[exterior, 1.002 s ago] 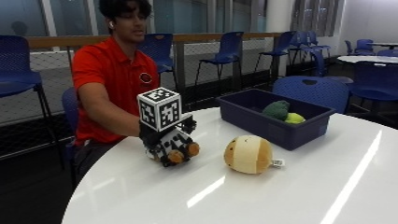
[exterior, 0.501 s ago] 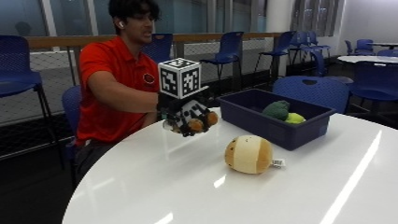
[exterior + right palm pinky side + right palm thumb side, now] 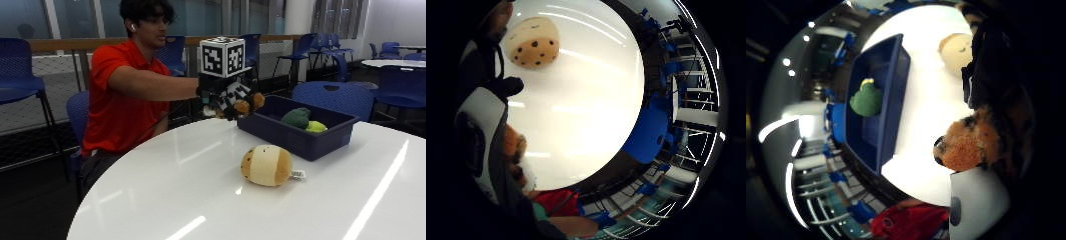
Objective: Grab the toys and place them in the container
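Note:
My gloved right hand [image 3: 223, 95] holds a black and orange plush toy [image 3: 247, 104] in the air, just beside the near end of the dark blue container [image 3: 299, 137]. The toy's orange fur [image 3: 966, 145] fills the thumb side palm view, close to the palm. Inside the container lie a green toy [image 3: 295, 117] and a yellow-green toy [image 3: 315, 126]; the green toy [image 3: 866, 101] also shows from the palm. A round tan and cream plush toy [image 3: 266, 165] with a white tag lies on the white table [image 3: 166, 200], in front of the container. The same round toy [image 3: 532, 42] shows its dotted side.
The white round table [image 3: 373, 200] is ringed by blue chairs [image 3: 333, 97]. The person in a red shirt sits at the table's far left edge. More blue chairs and another table stand behind.
My hand has lifted the black and orange toy off the table and carried it up and right, toward the container. The round toy has not moved.

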The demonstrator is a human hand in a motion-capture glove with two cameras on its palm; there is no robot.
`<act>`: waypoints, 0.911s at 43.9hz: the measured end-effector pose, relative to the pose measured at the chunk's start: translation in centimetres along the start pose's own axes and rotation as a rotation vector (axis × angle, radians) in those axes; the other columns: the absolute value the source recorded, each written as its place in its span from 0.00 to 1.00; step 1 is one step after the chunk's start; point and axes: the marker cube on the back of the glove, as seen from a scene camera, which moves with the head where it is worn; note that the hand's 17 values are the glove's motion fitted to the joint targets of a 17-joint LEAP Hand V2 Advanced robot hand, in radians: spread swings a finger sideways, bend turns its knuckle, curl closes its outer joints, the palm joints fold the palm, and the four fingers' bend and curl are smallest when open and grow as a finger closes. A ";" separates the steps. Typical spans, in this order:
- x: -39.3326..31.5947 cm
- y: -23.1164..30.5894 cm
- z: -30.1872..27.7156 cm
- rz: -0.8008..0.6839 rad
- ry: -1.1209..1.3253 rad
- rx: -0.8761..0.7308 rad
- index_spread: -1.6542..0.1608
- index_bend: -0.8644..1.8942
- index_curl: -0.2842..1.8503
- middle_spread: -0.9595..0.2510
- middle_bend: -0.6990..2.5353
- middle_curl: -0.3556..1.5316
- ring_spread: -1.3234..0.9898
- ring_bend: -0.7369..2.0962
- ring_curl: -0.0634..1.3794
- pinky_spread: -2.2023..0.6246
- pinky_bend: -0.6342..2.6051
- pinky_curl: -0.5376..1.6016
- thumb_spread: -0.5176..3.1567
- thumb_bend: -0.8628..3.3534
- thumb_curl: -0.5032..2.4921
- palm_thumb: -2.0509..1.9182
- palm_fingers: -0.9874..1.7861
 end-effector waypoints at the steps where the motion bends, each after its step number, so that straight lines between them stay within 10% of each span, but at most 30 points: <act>1: -0.4 -0.2 -0.3 -0.003 -0.006 0.001 0.68 0.50 0.56 0.37 0.37 0.50 0.32 0.56 0.43 0.62 0.47 0.45 0.29 0.23 0.52 0.68 0.70; 40: -23.5 -4.3 -1.9 -0.382 0.030 0.023 0.65 0.47 0.62 0.34 0.34 0.58 0.32 0.54 0.47 0.62 0.47 0.45 0.29 0.22 0.58 0.68 0.71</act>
